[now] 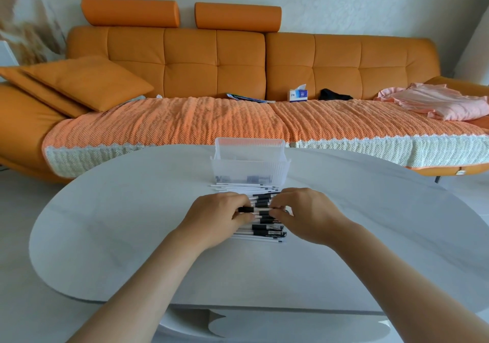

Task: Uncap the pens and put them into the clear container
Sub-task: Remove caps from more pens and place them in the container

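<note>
Several white pens with black caps [267,227] lie side by side in a row on the white table [132,223]. Both hands hover over the middle of that row and hold a single pen [254,210] between them. My left hand [217,217] grips its black end with curled fingers. My right hand [307,210] pinches the other end. Just beyond the row stands the clear container [250,161], with a few dark pieces at its bottom. More pens [238,187] lie against its near wall.
An orange sofa [238,59] with a knitted throw runs along the far side of the table. On it lie cushions [79,83], a tissue box [298,94] and pink cloth [434,102]. The table's rounded edges curve in at left and right.
</note>
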The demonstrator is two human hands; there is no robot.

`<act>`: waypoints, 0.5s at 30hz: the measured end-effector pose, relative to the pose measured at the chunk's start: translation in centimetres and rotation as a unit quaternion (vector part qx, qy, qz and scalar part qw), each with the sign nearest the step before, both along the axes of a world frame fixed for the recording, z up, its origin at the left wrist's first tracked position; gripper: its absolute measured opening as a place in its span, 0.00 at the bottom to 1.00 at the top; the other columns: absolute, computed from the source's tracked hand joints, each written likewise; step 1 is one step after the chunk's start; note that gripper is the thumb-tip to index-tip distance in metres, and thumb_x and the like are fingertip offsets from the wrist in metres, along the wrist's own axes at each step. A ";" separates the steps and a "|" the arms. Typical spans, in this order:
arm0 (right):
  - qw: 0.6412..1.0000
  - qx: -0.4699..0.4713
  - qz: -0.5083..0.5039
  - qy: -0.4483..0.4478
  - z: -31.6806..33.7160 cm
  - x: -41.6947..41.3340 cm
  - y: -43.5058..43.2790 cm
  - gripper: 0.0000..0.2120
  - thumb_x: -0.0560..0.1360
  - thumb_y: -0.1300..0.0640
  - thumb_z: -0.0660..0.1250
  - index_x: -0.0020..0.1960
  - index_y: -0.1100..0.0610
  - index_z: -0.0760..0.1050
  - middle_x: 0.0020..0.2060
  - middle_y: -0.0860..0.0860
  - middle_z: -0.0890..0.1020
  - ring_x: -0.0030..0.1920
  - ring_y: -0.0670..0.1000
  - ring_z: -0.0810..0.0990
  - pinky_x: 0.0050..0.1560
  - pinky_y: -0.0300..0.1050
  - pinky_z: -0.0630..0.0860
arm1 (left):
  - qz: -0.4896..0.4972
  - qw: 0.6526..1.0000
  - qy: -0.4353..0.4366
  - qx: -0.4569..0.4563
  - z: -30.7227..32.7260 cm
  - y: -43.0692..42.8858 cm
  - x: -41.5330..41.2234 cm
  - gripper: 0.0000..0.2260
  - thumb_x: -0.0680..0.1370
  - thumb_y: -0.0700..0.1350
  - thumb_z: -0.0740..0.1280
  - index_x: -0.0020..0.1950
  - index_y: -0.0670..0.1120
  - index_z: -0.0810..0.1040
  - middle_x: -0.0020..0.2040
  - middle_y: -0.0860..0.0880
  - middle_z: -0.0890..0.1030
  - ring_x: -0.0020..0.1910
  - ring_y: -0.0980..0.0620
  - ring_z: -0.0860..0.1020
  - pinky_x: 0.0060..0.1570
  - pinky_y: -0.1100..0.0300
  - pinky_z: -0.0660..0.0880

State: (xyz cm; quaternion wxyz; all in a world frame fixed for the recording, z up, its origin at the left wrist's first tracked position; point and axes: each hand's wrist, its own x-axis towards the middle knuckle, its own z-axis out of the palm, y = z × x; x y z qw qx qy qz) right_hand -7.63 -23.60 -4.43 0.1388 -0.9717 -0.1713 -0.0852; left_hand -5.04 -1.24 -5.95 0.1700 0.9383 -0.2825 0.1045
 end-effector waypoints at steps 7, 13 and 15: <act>0.998 0.016 -0.048 0.028 0.0 -0.2 -1.9 0.08 0.79 0.47 0.63 0.48 0.46 0.80 0.44 0.40 0.81 0.42 0.43 0.76 0.45 0.44 0.75 | 0.070 0.995 -0.072 -0.018 0.2 3.4 0.2 0.04 0.75 0.53 0.69 0.47 0.55 0.80 0.42 0.58 0.81 0.45 0.54 0.76 0.37 0.60 0.65; 0.998 0.018 -0.058 0.030 0.0 -0.7 -2.0 0.08 0.79 0.47 0.62 0.47 0.46 0.80 0.44 0.40 0.81 0.44 0.45 0.77 0.46 0.46 0.76 | 0.095 0.981 -0.162 -0.052 0.3 3.9 -0.1 0.04 0.74 0.51 0.70 0.44 0.52 0.80 0.40 0.58 0.81 0.43 0.53 0.76 0.33 0.59 0.71; 0.998 0.023 -0.046 0.028 -0.1 -0.9 -1.4 0.08 0.79 0.47 0.63 0.47 0.46 0.79 0.44 0.40 0.80 0.43 0.44 0.76 0.45 0.45 0.75 | 0.040 0.983 -0.170 -0.059 0.2 2.5 -0.7 0.04 0.73 0.51 0.72 0.45 0.53 0.80 0.41 0.59 0.80 0.44 0.54 0.75 0.34 0.60 0.71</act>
